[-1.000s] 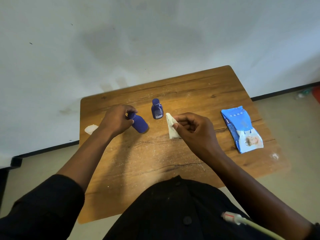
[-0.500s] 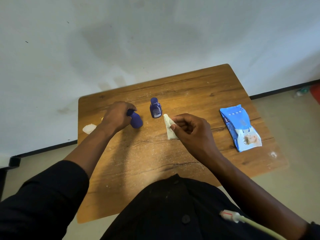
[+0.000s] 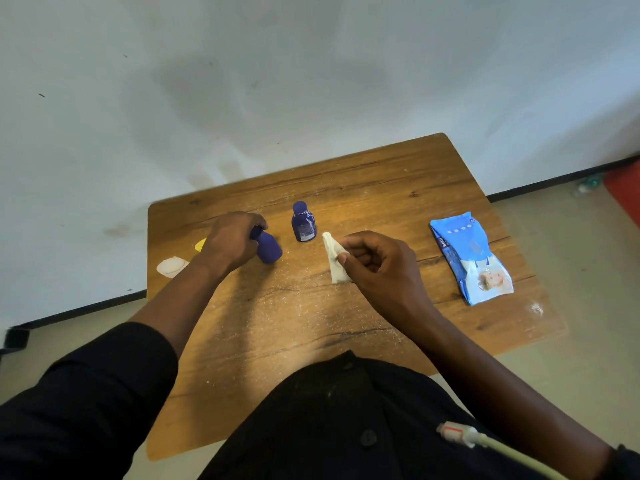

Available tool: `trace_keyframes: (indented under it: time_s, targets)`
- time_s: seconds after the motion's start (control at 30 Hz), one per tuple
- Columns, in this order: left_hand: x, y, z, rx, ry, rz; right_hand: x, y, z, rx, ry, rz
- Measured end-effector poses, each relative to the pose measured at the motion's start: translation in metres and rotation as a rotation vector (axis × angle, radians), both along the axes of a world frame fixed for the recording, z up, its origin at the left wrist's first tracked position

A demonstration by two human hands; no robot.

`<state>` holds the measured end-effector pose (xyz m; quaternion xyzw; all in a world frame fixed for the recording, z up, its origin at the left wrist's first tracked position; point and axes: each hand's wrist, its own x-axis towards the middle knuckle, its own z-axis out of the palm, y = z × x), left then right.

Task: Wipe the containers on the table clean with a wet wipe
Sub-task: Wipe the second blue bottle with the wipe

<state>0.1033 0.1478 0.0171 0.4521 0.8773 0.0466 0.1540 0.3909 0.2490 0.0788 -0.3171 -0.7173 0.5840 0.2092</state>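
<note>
Two small dark blue bottles are on the wooden table (image 3: 346,341). My left hand (image 3: 232,240) grips the left blue bottle (image 3: 268,247) by its cap end; the bottle leans and its base is at or just above the tabletop. The second blue bottle (image 3: 303,222) stands upright a little to the right, untouched. My right hand (image 3: 377,265) pinches a folded white wet wipe (image 3: 333,256), held just right of the upright bottle and apart from both bottles.
A blue pack of wet wipes (image 3: 471,258) lies at the table's right side. At the left edge sit a crumpled white wipe (image 3: 171,266) and a yellow object (image 3: 201,244) partly hidden behind my left hand. A white wall rises behind the table.
My left hand has carried its blue bottle leftwards and back, away from the wipe, and lowered it towards the table. My right hand and the wipe have barely moved.
</note>
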Motion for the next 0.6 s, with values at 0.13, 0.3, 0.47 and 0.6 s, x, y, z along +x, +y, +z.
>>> trace_keyframes:
  time_s: [0.13,0.3,0.47,0.6]
  targets:
    - [0.002,-0.001,0.0,0.012,0.009,-0.015,0.0,0.002,-0.001,0.003,0.0,-0.011]
    - [0.004,-0.001,0.002,-0.008,0.0,-0.004,0.001,0.002,-0.002,-0.006,0.0,-0.008]
    - [0.008,0.009,0.016,-0.013,0.074,-0.034,0.003,0.0,-0.001,0.016,-0.011,-0.01]
    - [0.011,0.032,0.024,0.054,0.013,-0.045,0.006,0.002,-0.002,0.023,-0.024,-0.032]
